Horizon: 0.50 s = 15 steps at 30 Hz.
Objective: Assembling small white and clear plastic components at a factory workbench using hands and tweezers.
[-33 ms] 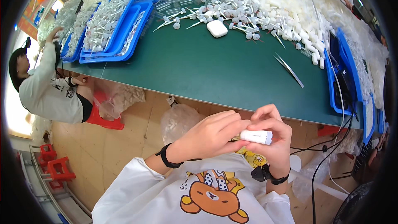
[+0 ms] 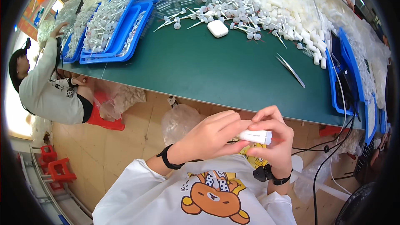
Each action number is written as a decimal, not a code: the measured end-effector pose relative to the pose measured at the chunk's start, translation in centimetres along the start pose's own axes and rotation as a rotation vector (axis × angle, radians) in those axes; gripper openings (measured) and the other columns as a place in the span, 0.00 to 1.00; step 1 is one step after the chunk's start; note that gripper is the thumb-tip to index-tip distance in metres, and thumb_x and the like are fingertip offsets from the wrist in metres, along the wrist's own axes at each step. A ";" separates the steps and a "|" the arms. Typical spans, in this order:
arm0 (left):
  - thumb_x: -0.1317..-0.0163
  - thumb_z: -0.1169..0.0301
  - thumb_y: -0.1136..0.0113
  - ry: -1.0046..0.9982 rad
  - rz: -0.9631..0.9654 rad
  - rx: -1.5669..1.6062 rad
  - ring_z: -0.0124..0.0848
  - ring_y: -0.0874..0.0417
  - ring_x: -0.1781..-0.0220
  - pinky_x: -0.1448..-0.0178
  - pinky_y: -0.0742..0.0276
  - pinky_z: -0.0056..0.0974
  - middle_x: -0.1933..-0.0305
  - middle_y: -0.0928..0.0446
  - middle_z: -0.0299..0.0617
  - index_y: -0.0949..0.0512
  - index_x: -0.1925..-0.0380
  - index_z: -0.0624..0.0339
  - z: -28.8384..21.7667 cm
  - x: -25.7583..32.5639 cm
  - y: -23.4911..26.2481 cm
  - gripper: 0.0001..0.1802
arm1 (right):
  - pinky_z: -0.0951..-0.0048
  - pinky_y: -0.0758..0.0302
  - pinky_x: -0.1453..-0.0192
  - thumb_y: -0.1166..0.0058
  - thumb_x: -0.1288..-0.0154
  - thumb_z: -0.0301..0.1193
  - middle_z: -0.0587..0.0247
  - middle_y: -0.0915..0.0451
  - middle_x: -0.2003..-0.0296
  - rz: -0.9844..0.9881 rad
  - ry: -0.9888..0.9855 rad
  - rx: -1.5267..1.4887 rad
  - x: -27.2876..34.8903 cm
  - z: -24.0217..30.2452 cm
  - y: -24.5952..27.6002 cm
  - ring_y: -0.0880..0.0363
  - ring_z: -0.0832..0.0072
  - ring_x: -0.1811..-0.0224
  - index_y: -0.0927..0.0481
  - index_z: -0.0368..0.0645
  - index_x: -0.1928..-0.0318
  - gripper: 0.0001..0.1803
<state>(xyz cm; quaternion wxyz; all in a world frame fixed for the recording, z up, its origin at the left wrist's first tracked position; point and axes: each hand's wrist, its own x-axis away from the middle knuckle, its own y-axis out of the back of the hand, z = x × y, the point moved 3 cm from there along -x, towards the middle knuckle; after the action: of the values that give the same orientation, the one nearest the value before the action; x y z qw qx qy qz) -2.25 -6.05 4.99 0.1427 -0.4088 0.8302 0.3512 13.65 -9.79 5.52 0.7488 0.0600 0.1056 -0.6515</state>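
Note:
A short white plastic cylinder (image 2: 255, 136) with a slit along its side and a pale bluish end piece (image 2: 268, 137) lies between my two hands, in front of the table edge. My left hand (image 2: 218, 131) pinches its left end between thumb and fingers. Around its right end curl the fingers of my right hand (image 2: 277, 135), with the thumb just below. A thin red line, perhaps a wire, shows by the pale end. Partly hidden by my fingers is the cylinder's left tip.
On the green table (image 2: 200, 71) lie metal tweezers (image 2: 291, 71), a white rounded case (image 2: 218, 28), thin white stemmed parts (image 2: 237, 12) and a heap of white cylinders (image 2: 291, 12). Blue trays (image 2: 133, 52) stand left, another blue tray (image 2: 334, 96) right. Black cables (image 2: 333, 146) hang at right. A co-worker (image 2: 50, 87) sits left.
My right thumb has moved down and away from the cylinder's side, uncovering more of its pale end and the red line. The cylinder has shifted slightly left.

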 end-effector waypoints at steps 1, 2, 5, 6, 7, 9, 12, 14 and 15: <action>0.54 0.73 0.35 0.004 -0.027 -0.036 0.36 0.31 0.73 0.68 0.31 0.38 0.74 0.34 0.41 0.25 0.60 0.62 0.0 0.1 0.1 0.18 | 0.72 0.27 0.51 0.28 0.61 0.23 0.62 0.29 0.59 -0.076 0.012 -0.034 0.1 0.3 -0.3 0.27 0.73 0.55 0.18 0.40 0.62 0.21; 0.55 0.74 0.35 0.008 -0.056 -0.075 0.36 0.32 0.74 0.70 0.32 0.38 0.75 0.34 0.40 0.24 0.61 0.61 0.0 0.1 0.3 0.18 | 0.72 0.27 0.51 0.28 0.61 0.23 0.62 0.29 0.59 -0.078 0.009 -0.035 0.2 0.1 -0.2 0.27 0.73 0.55 0.18 0.40 0.62 0.21; 0.60 0.73 0.36 -0.038 -0.089 -0.135 0.35 0.32 0.76 0.73 0.35 0.35 0.75 0.30 0.40 0.21 0.60 0.60 0.0 -0.1 0.4 0.20 | 0.73 0.27 0.56 0.30 0.61 0.21 0.62 0.29 0.62 -0.117 0.127 0.126 0.7 -1.0 0.2 0.27 0.74 0.60 0.18 0.40 0.63 0.19; 0.60 0.73 0.36 -0.036 -0.087 -0.131 0.35 0.32 0.76 0.73 0.35 0.35 0.75 0.30 0.40 0.21 0.60 0.60 0.1 -0.2 0.3 0.20 | 0.74 0.27 0.58 0.31 0.60 0.20 0.62 0.29 0.63 -0.116 0.221 0.146 0.7 -1.3 0.2 0.27 0.75 0.62 0.19 0.41 0.63 0.18; 0.60 0.73 0.37 -0.046 -0.092 -0.144 0.34 0.32 0.76 0.73 0.36 0.35 0.76 0.30 0.39 0.21 0.61 0.60 0.2 -0.3 0.3 0.20 | 0.75 0.28 0.60 0.32 0.59 0.19 0.63 0.29 0.64 -0.114 0.314 0.165 0.7 -1.5 0.2 0.27 0.75 0.64 0.19 0.41 0.63 0.18; 0.61 0.72 0.37 -0.049 -0.093 -0.155 0.34 0.32 0.75 0.73 0.36 0.35 0.76 0.30 0.39 0.21 0.61 0.60 0.3 -0.4 0.3 0.21 | 0.76 0.28 0.61 0.33 0.59 0.19 0.63 0.29 0.64 -0.132 0.300 0.097 0.6 -2.0 -0.2 0.28 0.76 0.65 0.19 0.41 0.63 0.17; 0.57 0.70 0.38 -0.025 -0.047 -0.152 0.34 0.32 0.75 0.72 0.36 0.36 0.76 0.30 0.38 0.20 0.62 0.60 0.3 -0.7 0.2 0.18 | 0.76 0.29 0.62 0.33 0.58 0.19 0.63 0.30 0.64 -0.158 0.264 0.019 0.6 -2.2 -0.3 0.28 0.77 0.65 0.19 0.41 0.63 0.17; 0.52 0.69 0.39 -0.018 -0.052 -0.100 0.33 0.32 0.75 0.71 0.37 0.36 0.77 0.30 0.38 0.20 0.62 0.60 0.8 -0.4 0.0 0.15 | 0.76 0.29 0.62 0.33 0.57 0.19 0.63 0.30 0.64 -0.169 0.237 0.008 0.6 -2.2 -0.2 0.28 0.77 0.65 0.20 0.40 0.63 0.17; 0.52 0.69 0.39 -0.014 -0.050 -0.097 0.33 0.32 0.75 0.71 0.37 0.36 0.77 0.30 0.38 0.20 0.62 0.60 0.8 -0.4 0.0 0.15 | 0.76 0.29 0.62 0.32 0.58 0.19 0.63 0.30 0.64 -0.183 0.226 0.012 0.6 -2.0 -0.1 0.28 0.77 0.65 0.20 0.40 0.62 0.18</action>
<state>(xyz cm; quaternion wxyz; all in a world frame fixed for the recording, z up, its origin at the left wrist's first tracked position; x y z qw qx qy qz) -2.01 -5.27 4.59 0.1375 -0.4335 0.8005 0.3903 13.44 -9.92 3.47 0.6694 0.1276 0.1905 -0.7066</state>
